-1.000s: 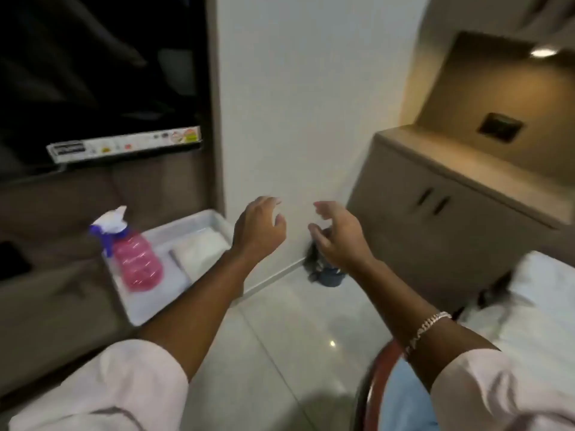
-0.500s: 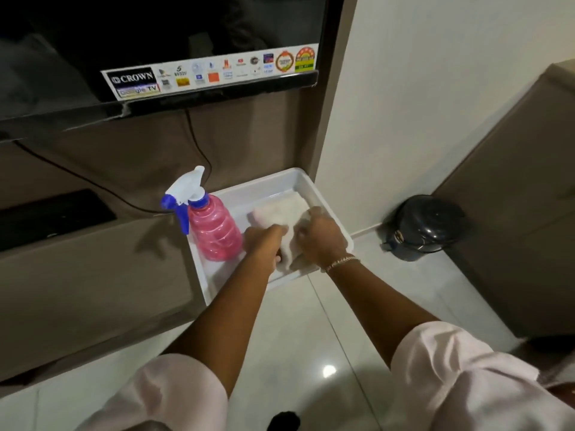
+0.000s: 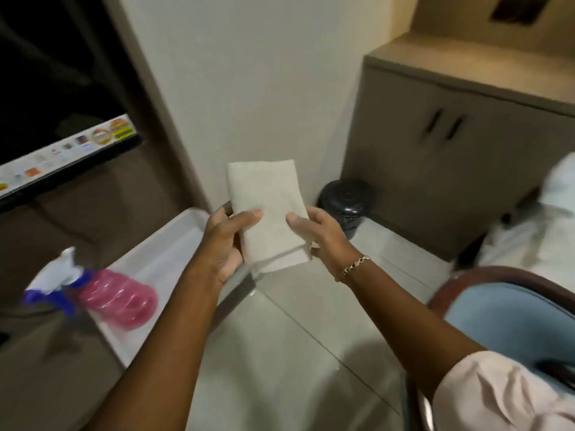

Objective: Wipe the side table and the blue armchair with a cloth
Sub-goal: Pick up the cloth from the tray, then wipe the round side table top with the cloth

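Observation:
A folded white cloth (image 3: 268, 206) is held up in the air in front of me by both hands. My left hand (image 3: 224, 241) grips its left edge with the thumb on top. My right hand (image 3: 323, 233) pinches its right edge. The blue armchair (image 3: 510, 318), with a dark wooden rim, shows at the lower right, below my right forearm. No side table can be made out for certain.
A white tray (image 3: 168, 253) lies on a low brown shelf at the left, with a pink spray bottle (image 3: 119, 298) in it. A black bin (image 3: 347, 203) stands on the tiled floor by a brown cabinet (image 3: 460, 157). A television (image 3: 59, 98) hangs upper left.
Both hands reached into the tray, took hold of the cloth and have lifted it up out of the tray. The view has swung right, bringing the armchair back in.

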A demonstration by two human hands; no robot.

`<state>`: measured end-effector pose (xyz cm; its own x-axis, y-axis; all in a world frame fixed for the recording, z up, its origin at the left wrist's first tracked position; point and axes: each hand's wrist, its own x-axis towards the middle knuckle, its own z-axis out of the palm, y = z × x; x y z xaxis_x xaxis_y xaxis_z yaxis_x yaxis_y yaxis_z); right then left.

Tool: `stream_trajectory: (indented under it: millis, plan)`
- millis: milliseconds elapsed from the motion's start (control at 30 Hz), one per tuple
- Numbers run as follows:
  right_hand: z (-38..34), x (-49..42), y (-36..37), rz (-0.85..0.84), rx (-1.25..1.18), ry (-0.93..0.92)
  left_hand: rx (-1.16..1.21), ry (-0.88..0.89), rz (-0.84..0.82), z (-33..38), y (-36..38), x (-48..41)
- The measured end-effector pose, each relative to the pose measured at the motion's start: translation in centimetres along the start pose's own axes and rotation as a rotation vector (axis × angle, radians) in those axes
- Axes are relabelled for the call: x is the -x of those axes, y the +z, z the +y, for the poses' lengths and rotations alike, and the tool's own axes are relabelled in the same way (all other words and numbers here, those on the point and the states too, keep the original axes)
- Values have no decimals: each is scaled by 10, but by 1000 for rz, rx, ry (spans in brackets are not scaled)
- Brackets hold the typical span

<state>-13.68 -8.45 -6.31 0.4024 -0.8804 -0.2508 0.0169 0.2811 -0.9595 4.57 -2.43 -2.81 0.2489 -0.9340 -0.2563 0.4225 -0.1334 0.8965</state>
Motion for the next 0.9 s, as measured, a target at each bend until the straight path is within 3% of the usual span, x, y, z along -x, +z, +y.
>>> stream_trajectory:
  millis: [100, 200, 367, 500, 633, 900]
  plan:
    - [-2, 60, -75, 62, -138, -38, -81, -59, -196, -26, 77, 20]
    - [7, 142, -154, 315, -188, -122, -170, -106, -322, -77, 162, 51]
    - [45, 297, -281, 650, -161, -103, -232, -237, -470, -192, 308, 132]
    - [82, 412, -373, 918, -107, -14, -329, -343, -587, -287, 412, 208]
    - [120, 499, -437, 1104, 103, 101, -456, -390, -626, -365, 483, 279]
    - [228, 635, -524, 1334, 202, 425, -804, -459, -848, -515, 567, 388]
